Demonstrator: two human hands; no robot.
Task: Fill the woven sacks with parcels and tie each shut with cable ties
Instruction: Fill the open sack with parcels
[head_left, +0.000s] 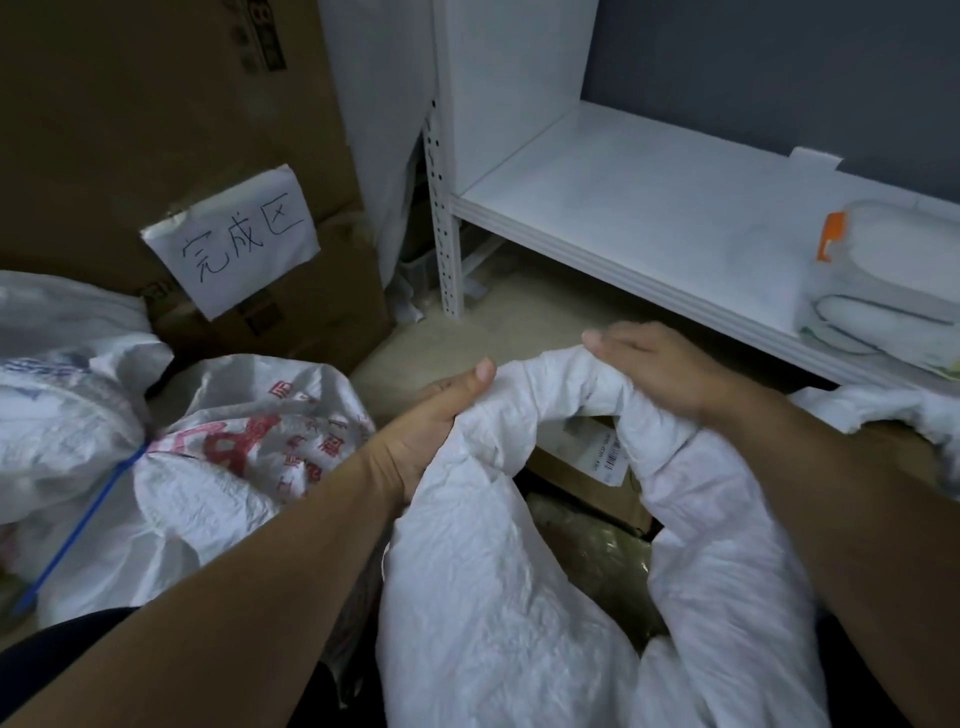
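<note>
Gripping the white woven sack (519, 597) rim with left hand (441, 415) and right hand (665, 374), we judge parcels (587, 467) loaded, tying pending; beside it one sack (218, 467) already carries a blue cable tie (88, 525).

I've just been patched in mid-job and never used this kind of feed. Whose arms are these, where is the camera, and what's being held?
There is no machine here: this is a person's view from a camera worn on the head, looking down at both bare hands. The left hand and right hand both grip the bunched rim of a white woven sack. Its mouth is open, and a cardboard parcel with a barcode label shows inside. To the left lies a printed sack already closed with a blue cable tie. Behind it, a handwritten paper sign hangs on cardboard boxes. At right is a white shelf.
</note>
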